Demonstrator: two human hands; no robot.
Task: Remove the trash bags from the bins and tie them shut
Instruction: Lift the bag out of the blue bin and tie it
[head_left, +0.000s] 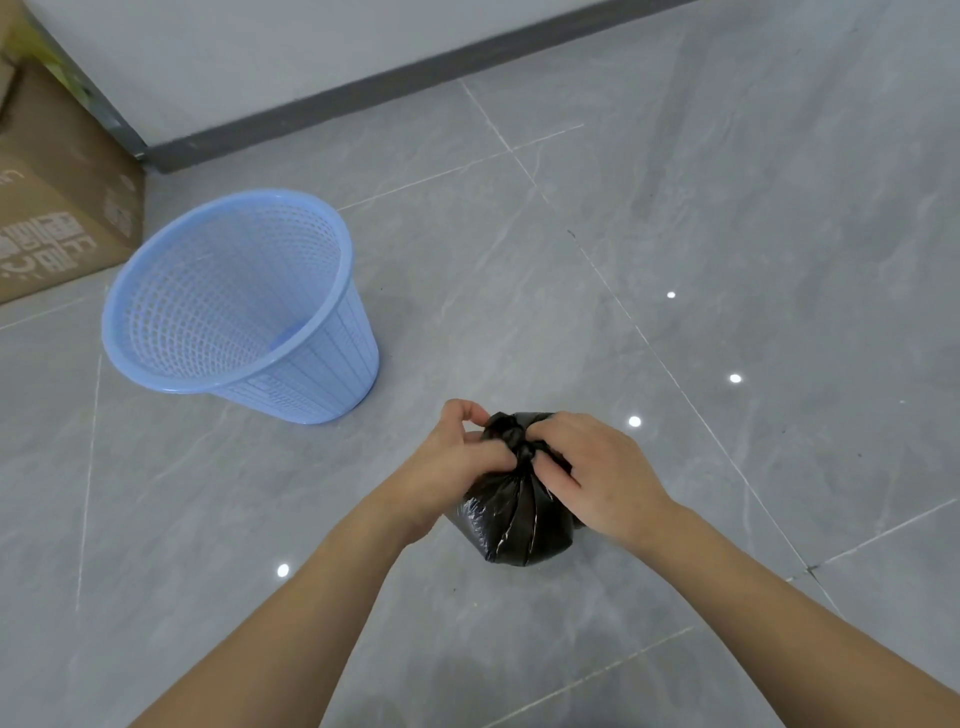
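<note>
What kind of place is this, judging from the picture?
Probably an indoor room or corridor, perhaps in an office or storeroom: a glossy grey tiled floor, a pale wall with a dark baseboard, cardboard boxes in the corner, and a blue plastic wastebasket.

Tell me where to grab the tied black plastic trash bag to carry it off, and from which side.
Grip the black plastic trash bag at its gathered neck just under the knot, coming from above. The neck is narrow and points up; the rounded body below offers no handle.

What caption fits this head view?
Both hands, left hand and right hand, knot a black trash bag beside an unlined blue bin.
</note>
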